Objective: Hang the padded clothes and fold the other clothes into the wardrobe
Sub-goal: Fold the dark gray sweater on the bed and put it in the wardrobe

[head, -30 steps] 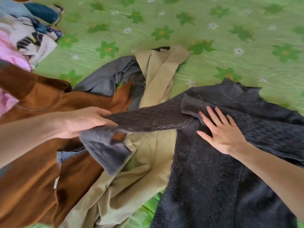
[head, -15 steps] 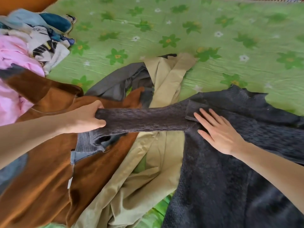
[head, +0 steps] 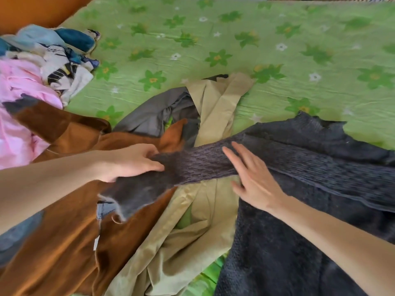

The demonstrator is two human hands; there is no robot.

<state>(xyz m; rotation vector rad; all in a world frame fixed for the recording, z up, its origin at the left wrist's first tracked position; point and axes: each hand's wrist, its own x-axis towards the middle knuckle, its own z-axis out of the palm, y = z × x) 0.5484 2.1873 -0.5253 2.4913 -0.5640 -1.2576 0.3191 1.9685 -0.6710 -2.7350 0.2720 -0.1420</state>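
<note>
Left hand [head: 130, 162] has the dark knit sweater [head: 299, 199] by its sleeve [head: 198, 162], fingers [head: 149, 167] curled round the knit near the cuff, and that sleeve runs taut across to the right hand [head: 254, 178], which lies flat on the sweater's shoulder, straight and relaxed, pinning rather than gripping. The sweater itself is spread over the right side of the bed [head: 235, 39], its body running off the bottom of the view, so the hem can't be seen. Here's the worry: the sleeve crosses right over the khaki garment [head: 192, 242] and the cuff end sits above the brown jacket [head: 64, 242], with a grey piece [head: 149, 116] tucked behind. Swing that sleeve in for the fold and, by my read, the fuzzy knit could drag a khaki edge along with it or catch on the brown fabric, and the fold comes out lumpy. The flat hand is the only anchor; if it slips on that loose weave, the whole shoulder likely skews. A hard tug might stretch the sleeve too. Far left, the pile of pink and patterned clothes [head: 32, 86] waits, well apart from this one.
</note>
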